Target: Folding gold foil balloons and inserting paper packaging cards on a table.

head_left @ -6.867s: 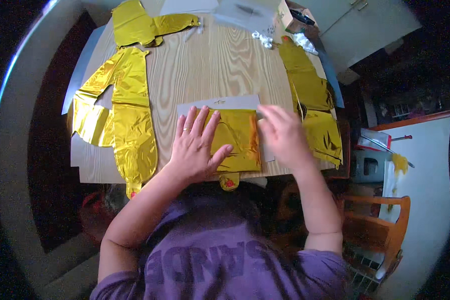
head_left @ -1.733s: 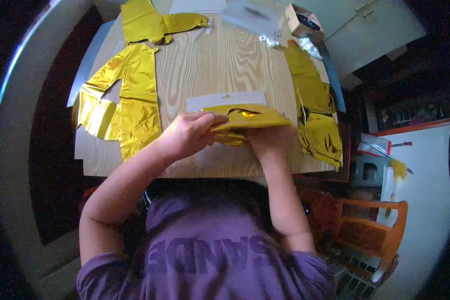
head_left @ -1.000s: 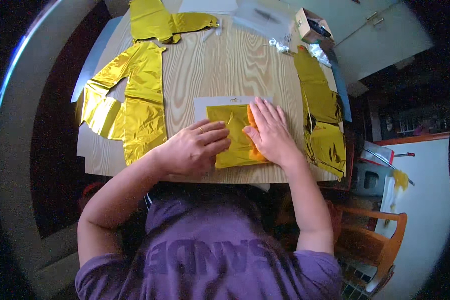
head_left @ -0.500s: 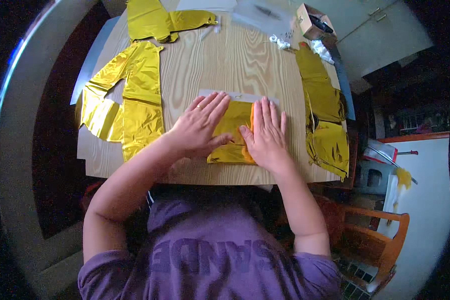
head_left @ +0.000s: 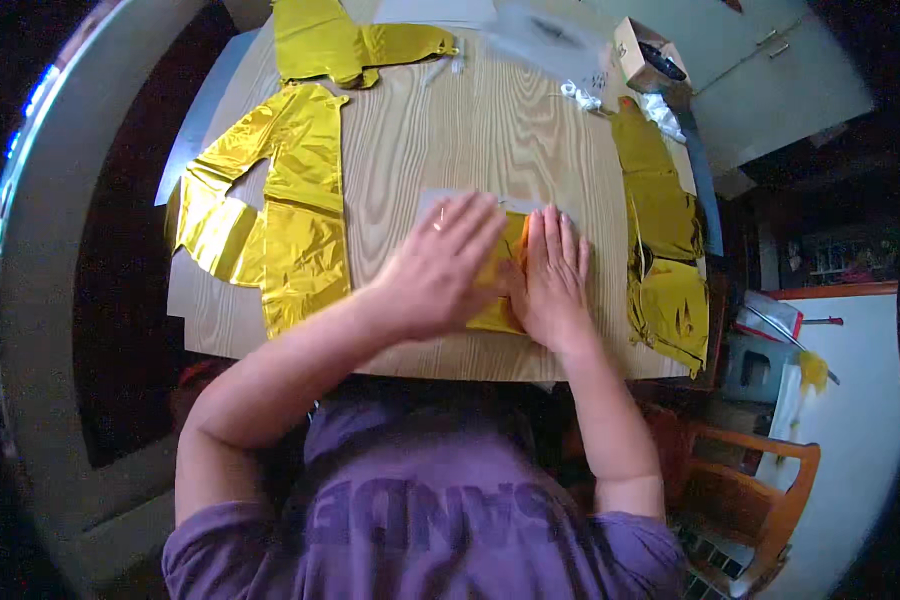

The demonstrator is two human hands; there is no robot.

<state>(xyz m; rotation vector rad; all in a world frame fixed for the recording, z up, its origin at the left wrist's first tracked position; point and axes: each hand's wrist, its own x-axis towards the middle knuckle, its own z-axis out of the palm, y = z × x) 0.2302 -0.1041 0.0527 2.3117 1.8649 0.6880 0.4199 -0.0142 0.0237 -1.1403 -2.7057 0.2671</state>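
Flat on the wooden table, close to its near edge, lies a folded gold foil packet (head_left: 492,318) with a clear plastic strip (head_left: 440,197) at its far end. An orange strip (head_left: 524,235) runs along its right side. My right hand (head_left: 553,285) rests flat over that right side, fingers stretched out. My left hand (head_left: 438,262), slightly blurred, is over the packet's left part with fingers extended and holding nothing; whether it touches the foil I cannot tell. Both hands hide much of the packet.
Flat gold foil shapes, like uninflated balloons, lie at the left (head_left: 305,215), far left (head_left: 320,45) and right (head_left: 670,230) of the table (head_left: 450,130). Toward the back right are clear plastic bags (head_left: 550,40), crumpled white pieces (head_left: 582,97) and a box (head_left: 653,60). A wooden chair (head_left: 750,480) stands right.
My left hand has shifted right across the packet, covering more of it. My right hand stays flat on the packet's right side. The whole view has shifted slightly.
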